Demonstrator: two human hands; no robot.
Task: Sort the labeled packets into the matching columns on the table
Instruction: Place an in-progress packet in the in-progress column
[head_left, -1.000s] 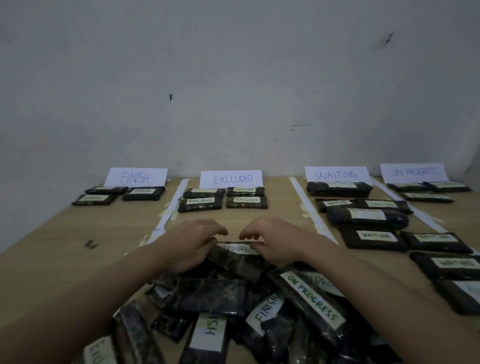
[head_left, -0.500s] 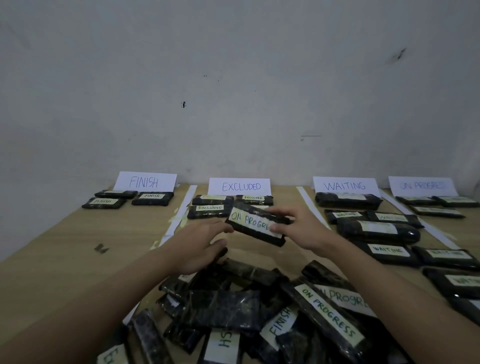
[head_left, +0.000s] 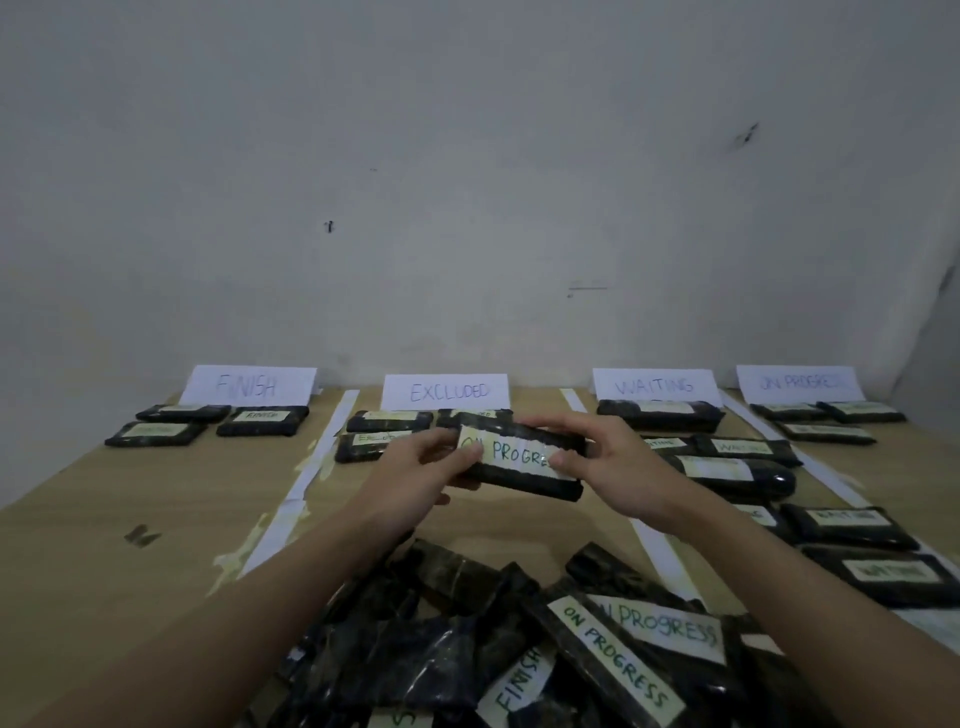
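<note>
I've got the ON PROGRESS packet (head_left: 524, 460) up off the tabletop (head_left: 156, 509), centre frame, in front of the EXCLUDED sign (head_left: 445, 391). My left hand (head_left: 415, 467) pinches its left end, thumb on the label; my right hand (head_left: 605, 465) grips the right end, fingers curled over the top edge. Unsorted pile (head_left: 519, 639) sits bottom centre, below my wrists. ON PROGRESS sign (head_left: 797, 383) is upper right w/ a few packets under it; WAITING sign (head_left: 655, 387) just left of that, FINISH sign (head_left: 250, 385) far left.
</note>
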